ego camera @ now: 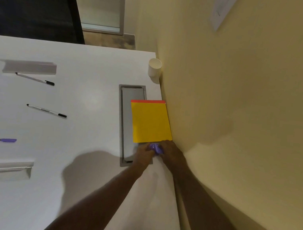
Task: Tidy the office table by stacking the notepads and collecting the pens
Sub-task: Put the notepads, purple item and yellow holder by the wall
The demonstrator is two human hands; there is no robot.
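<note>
Both hands at yellow notepad [150,122] near edge, against wall [243,107]

I see a smooth white table [55,160], a paper notepad [150,122] on it, and a paper cup [154,67].

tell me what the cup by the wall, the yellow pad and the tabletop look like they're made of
Cup: probably paper, going by its matte white wall and thin rim, though thin plastic is possible.
Yellow pad: paper or card, flat and matte, with an orange-red binding strip along its far edge.
Tabletop: likely white laminate, smooth with a soft sheen; a light reflection shows near its middle.
</note>
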